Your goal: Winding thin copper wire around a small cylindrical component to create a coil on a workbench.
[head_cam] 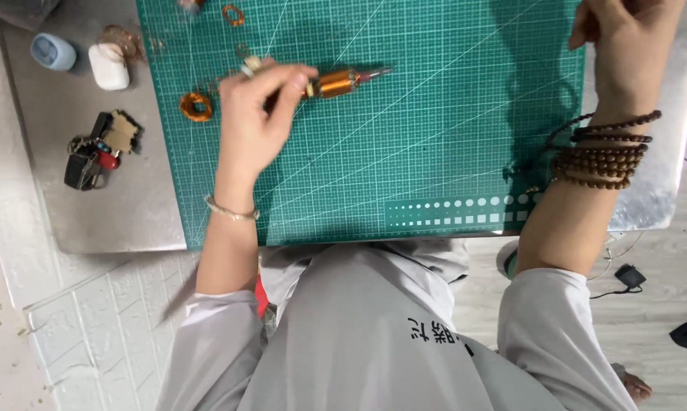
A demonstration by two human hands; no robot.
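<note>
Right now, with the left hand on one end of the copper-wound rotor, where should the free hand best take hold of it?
Probably the bare metal shaft tip, approached from the right. The copper-wound rotor lies sideways on the green cutting mat; the left hand covers its left end, and the shaft spares the windings.

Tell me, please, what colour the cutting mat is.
Green with a white grid, clearest in the head view: cutting mat.

**What lies where on the tabletop**

A cutting mat point(435, 152) lies on the tabletop point(115, 213). On the mat's far left part the left hand point(256, 114) holds a wound motor rotor point(336, 82); a wire coil point(196, 106) lies just left of it. Off the mat, further left, lie an earbud case point(109, 66) and keys point(92, 156). The right hand point(625, 46) is over the mat's right edge.
</note>
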